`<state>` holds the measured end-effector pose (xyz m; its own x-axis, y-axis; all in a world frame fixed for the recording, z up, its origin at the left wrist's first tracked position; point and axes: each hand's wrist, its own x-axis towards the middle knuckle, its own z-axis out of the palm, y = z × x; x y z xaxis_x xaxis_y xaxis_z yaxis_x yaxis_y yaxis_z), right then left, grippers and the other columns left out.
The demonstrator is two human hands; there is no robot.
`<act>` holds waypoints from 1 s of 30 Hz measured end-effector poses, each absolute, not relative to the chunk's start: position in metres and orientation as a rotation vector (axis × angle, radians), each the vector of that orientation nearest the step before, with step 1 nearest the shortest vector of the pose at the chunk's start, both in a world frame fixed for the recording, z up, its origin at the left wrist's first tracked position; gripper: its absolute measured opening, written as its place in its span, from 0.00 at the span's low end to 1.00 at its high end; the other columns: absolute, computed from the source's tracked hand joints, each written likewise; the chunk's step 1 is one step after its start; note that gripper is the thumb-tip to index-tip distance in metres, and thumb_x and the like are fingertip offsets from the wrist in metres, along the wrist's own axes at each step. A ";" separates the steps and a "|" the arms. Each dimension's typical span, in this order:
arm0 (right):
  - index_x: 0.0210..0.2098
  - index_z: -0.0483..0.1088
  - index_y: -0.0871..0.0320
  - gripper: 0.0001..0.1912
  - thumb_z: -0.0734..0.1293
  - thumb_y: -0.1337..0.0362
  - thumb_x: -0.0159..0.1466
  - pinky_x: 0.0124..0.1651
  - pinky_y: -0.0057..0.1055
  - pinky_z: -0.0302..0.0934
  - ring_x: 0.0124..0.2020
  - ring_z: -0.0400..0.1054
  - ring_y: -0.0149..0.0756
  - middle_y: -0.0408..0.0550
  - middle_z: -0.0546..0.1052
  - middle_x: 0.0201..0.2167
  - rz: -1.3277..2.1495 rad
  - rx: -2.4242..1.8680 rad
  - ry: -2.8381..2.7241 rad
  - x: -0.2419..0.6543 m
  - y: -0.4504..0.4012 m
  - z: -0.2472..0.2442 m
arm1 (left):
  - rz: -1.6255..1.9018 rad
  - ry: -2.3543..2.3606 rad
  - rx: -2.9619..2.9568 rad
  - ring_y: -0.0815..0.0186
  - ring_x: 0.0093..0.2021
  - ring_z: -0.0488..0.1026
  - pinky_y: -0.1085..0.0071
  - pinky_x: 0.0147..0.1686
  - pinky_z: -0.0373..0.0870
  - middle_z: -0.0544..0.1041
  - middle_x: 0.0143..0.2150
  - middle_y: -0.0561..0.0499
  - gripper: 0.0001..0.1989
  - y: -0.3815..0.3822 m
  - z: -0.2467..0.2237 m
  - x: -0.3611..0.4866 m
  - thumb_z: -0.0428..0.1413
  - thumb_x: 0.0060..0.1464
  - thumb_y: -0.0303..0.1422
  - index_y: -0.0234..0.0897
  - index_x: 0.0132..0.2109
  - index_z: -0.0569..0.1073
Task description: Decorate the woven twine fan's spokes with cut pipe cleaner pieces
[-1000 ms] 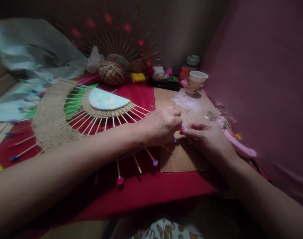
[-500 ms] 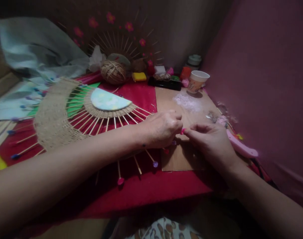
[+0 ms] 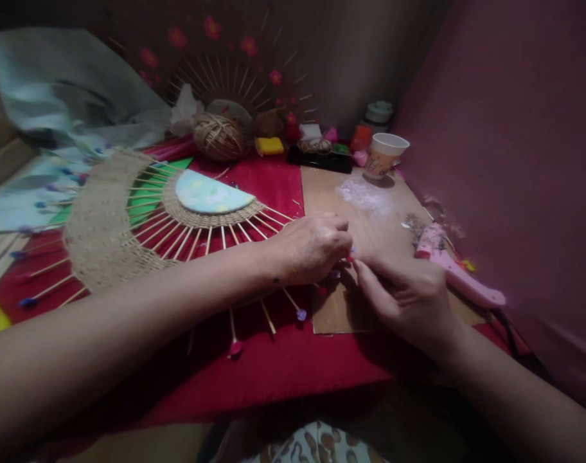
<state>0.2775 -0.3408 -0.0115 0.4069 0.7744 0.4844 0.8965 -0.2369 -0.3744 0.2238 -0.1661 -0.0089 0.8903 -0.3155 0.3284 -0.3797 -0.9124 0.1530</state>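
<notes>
A woven half-round fan (image 3: 97, 225) with thin wooden sticks and a pale blue half-disc (image 3: 213, 193) lies in front of me. Several sticks carry small coloured tips, such as a purple one (image 3: 301, 315) and a pink-red one (image 3: 235, 348). My left hand (image 3: 317, 249) is closed over the fan's right-hand sticks; whatever its fingers grip is hidden. Facing it, my right hand (image 3: 406, 292) pinches a small red-pink bit (image 3: 349, 259) between thumb and forefinger, right beside the left fingers. Both hands are above the brown board (image 3: 341, 318).
On the board stand a paper cup (image 3: 385, 157) and a patch of whitish flakes (image 3: 365, 196). A pink-handled tool (image 3: 471, 283) lies at the right edge. Behind the fan are a twine ball (image 3: 219, 137), a yellow block (image 3: 270, 146) and a dark tray (image 3: 319, 159). Pink cloth (image 3: 524, 161) hangs at right.
My right hand has turned and shifted slightly down, its fingers curled more tightly. The red-pink bit sits a little closer to my left hand, which has barely moved.
</notes>
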 end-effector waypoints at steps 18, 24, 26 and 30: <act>0.23 0.71 0.57 0.11 0.63 0.64 0.60 0.22 0.25 0.54 0.18 0.62 0.27 0.42 0.70 0.16 -0.021 -2.049 -1.179 0.279 -0.338 -0.008 | 0.444 -0.585 2.857 0.66 0.33 0.65 0.71 0.33 0.62 0.71 0.33 0.47 0.13 -0.161 -0.016 0.225 0.46 0.61 0.32 0.34 0.36 0.74; 0.21 0.65 0.57 0.14 0.66 0.56 0.57 0.12 0.21 0.45 0.10 0.53 0.22 0.39 0.67 0.11 0.525 -1.898 -0.698 0.288 -0.332 -0.009 | 0.450 -0.558 2.864 0.66 0.33 0.65 0.70 0.34 0.63 0.71 0.33 0.46 0.13 -0.162 -0.011 0.224 0.46 0.61 0.32 0.33 0.34 0.73; 0.18 0.63 0.57 0.18 0.66 0.53 0.57 0.10 0.21 0.40 0.08 0.49 0.21 0.37 0.63 0.08 0.646 -1.845 -0.636 0.290 -0.332 -0.009 | 0.462 -0.551 2.851 0.66 0.33 0.65 0.70 0.34 0.63 0.71 0.32 0.46 0.13 -0.163 -0.007 0.223 0.46 0.61 0.31 0.33 0.34 0.73; 0.20 0.64 0.57 0.19 0.67 0.50 0.55 0.08 0.21 0.40 0.08 0.47 0.20 0.36 0.62 0.09 0.827 -1.731 -0.536 0.292 -0.331 -0.009 | 0.475 -0.558 2.804 0.67 0.33 0.66 0.70 0.34 0.63 0.71 0.33 0.46 0.13 -0.163 -0.002 0.222 0.46 0.61 0.30 0.32 0.33 0.73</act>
<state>0.2915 -0.3311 -0.0092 0.6551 0.7083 -0.2630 -0.0496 -0.3070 -0.9504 0.2224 -0.1631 -0.0024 0.8740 -0.3277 0.3587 -0.4066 -0.8975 0.1709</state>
